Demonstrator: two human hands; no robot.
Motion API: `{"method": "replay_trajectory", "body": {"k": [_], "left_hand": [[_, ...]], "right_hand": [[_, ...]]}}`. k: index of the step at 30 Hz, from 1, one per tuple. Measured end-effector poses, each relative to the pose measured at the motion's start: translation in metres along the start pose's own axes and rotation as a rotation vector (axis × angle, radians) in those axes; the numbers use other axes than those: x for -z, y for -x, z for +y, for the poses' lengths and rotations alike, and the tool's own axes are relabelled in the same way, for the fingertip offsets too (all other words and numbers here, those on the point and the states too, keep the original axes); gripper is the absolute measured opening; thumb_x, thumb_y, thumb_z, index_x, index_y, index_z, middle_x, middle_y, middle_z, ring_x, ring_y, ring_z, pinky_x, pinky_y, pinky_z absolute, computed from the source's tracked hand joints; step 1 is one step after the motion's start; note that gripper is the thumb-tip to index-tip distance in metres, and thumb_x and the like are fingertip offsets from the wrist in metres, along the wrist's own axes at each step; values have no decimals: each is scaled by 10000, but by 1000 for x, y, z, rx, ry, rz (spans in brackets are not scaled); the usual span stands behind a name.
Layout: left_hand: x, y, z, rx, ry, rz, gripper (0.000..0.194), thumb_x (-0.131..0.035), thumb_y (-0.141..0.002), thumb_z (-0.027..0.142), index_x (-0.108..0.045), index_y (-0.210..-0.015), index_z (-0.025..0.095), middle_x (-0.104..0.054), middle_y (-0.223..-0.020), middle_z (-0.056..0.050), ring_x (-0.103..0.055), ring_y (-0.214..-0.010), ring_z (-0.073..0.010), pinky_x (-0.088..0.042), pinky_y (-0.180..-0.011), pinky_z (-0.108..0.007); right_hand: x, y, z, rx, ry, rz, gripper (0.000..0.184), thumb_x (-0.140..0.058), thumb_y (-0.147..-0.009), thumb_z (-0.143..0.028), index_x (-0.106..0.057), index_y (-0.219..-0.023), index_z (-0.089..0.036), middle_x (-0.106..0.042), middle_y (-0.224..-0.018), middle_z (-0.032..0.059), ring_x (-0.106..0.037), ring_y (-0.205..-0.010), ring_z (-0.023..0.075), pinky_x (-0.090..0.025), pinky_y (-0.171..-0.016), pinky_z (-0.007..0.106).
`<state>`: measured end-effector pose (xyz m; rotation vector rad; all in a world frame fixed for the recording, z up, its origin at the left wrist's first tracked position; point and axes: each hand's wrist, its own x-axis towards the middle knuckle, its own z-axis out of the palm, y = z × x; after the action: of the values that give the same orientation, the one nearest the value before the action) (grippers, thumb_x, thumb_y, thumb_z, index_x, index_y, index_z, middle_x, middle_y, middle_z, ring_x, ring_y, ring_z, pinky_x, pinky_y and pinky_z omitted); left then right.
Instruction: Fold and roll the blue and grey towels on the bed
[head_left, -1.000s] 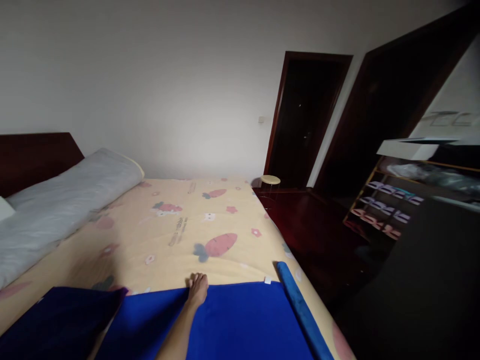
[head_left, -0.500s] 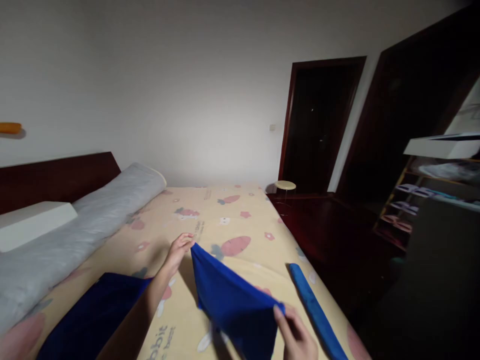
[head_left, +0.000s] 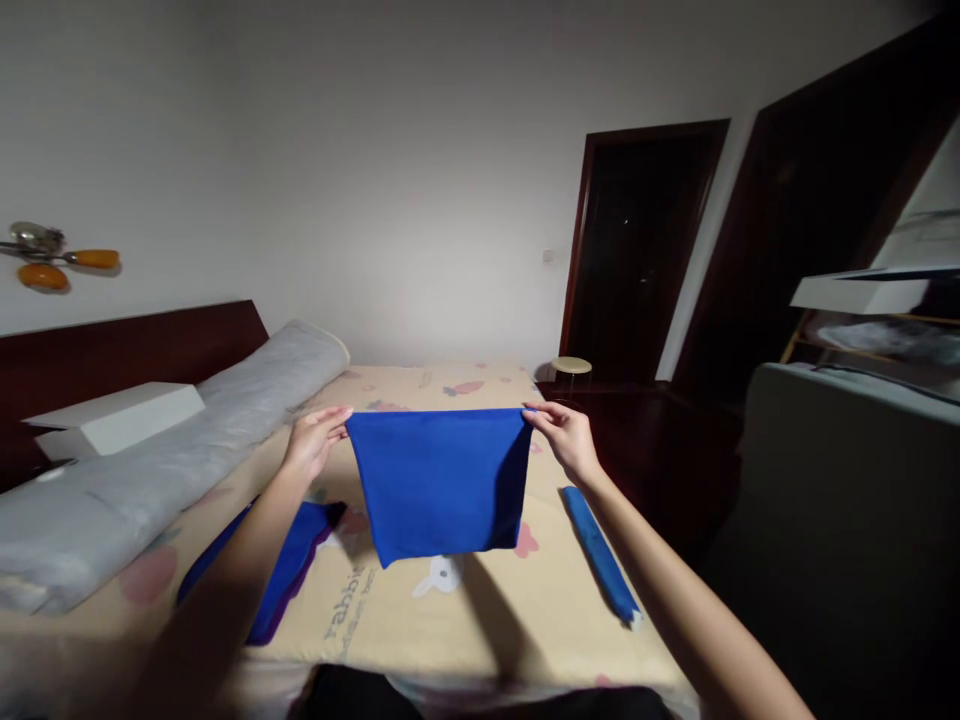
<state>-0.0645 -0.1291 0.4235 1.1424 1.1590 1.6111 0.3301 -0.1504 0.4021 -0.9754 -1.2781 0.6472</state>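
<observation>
A blue cloth hangs stretched between my two hands above the bed. My left hand pinches its upper left corner, and my right hand pinches the upper right one. The top edge is taut and nearly level, while the lower edge hangs free. Beneath my left forearm lies a second blue cloth with a purple edge, spread on the bed and partly hidden by the arm. To the right, near my right forearm, rests a long blue roll, pale at its near end.
The bed has a cream sheet printed with rabbits and carrots. A grey rolled mat and a white box lie by the headboard. A round stool stands near the door; a shelf is at right.
Both hands have risen and drawn level, pulling the blue cloth from a slanted, folded hang into a flat, straight one. The view has also shifted, showing more of the bed's near edge.
</observation>
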Motion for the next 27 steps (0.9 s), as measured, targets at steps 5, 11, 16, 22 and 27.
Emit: {"method": "replay_trajectory", "body": {"k": [5, 11, 16, 22, 27], "left_hand": [[4, 12, 17, -42, 1, 30, 394, -899, -487, 312, -687, -774, 143, -720, -698, -31, -645, -626, -136, -513, -656, -282], [7, 20, 31, -50, 1, 23, 359, -887, -523, 294, -684, -774, 139, -711, -677, -42, -653, -614, -154, -531, -657, -307], [9, 21, 38, -58, 6, 17, 312, -870, -557, 255, -682, -780, 145, -714, -683, -53, -676, -654, -179, -549, -672, -329], [10, 18, 43, -76, 5, 10, 305, -861, -576, 246, -688, -807, 148, -737, -749, -73, -688, -708, -185, -564, -699, -330], [11, 16, 46, -84, -4, -10, 302, -857, -581, 236, -703, -824, 144, -744, -793, -78, -676, -713, -168, -561, -708, -319]], "right_hand": [[7, -3, -16, 38, 54, -50, 542, -800, -576, -612, -744, -871, -161, -747, -815, 93, -682, -770, 227, -530, -722, 341], [10, -5, -33, 103, 104, -102, 515, -785, -579, -632, -732, -793, -167, -738, -759, 82, -670, -709, 214, -532, -671, 330], [8, -7, -42, 125, 117, -116, 556, -791, -581, -622, -743, -901, -169, -740, -773, 67, -689, -763, 232, -544, -713, 346], [7, -15, -46, 139, 96, -127, 563, -827, -558, -565, -746, -947, -166, -755, -844, 82, -700, -841, 253, -547, -810, 386], [5, -16, -50, 125, 37, -90, 527, -849, -531, -533, -745, -893, -164, -757, -858, 95, -700, -814, 243, -558, -776, 376]]}}
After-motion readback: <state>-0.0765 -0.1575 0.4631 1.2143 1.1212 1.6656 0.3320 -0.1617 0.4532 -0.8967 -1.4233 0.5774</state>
